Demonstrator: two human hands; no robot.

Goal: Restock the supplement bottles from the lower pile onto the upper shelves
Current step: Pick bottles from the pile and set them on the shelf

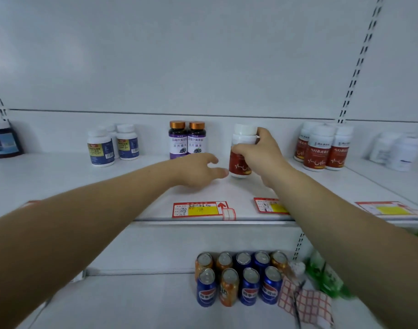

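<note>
While the right hand [260,153] wraps its fingers [244,148] round the neck of a red-labelled bottle [240,162], the bottle stands upright on the upper shelf [61,176], mid-depth, between the purple bottles [187,140] at the back and the red-labelled group [321,147] toward the right end. Just left of it, the left hand [198,169] hovers with fingers loose and spread, holding nothing, thumb tip nearly touching the bottle's base. That right hand, I'd judge, only has to let go.
</note>
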